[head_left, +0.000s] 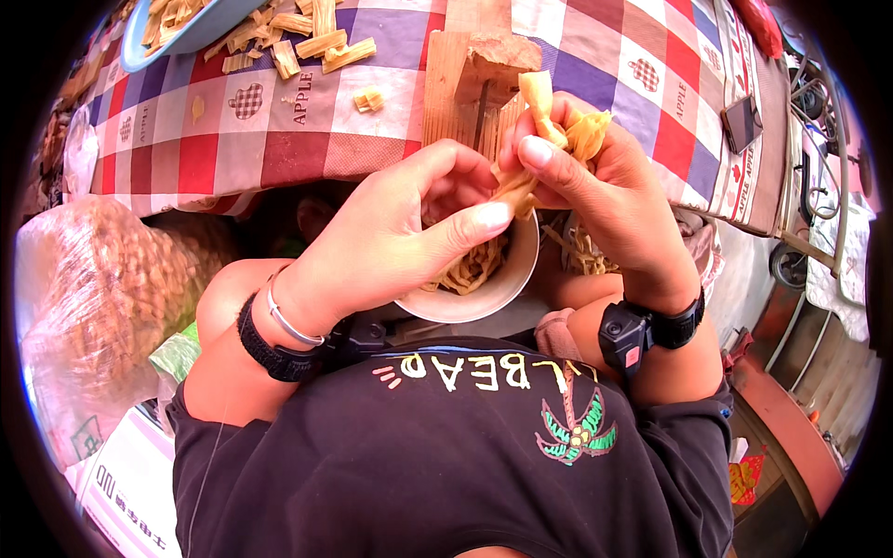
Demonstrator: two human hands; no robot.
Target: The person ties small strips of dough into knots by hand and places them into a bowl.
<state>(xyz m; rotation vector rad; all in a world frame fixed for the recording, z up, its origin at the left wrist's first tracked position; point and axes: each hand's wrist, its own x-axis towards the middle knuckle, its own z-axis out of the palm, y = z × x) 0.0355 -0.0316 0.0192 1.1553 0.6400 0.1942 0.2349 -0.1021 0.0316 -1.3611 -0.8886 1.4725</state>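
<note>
My left hand (400,219) is closed around the lower end of a pale yellow, folded dried strip (583,135), likely bean curd skin. Opposite it, my right hand (614,195) pinches the same strip, whose ragged ends stick up past my fingers. Beneath both hands is a white bowl (470,311) holding thin shreds (465,273); my left hand hides part of it. Just beyond them a rough wooden block (502,58) stands on a wooden board (445,88) with a dark slot or bar at its middle.
Several dried yellow pieces (321,45) and a blue basin (139,48) lie on the checked tablecloth (233,158). A dark flat object (741,123) is at its right edge. A bulging plastic bag (102,288) and white carton (121,493) are at left; metal frames (837,232) at right.
</note>
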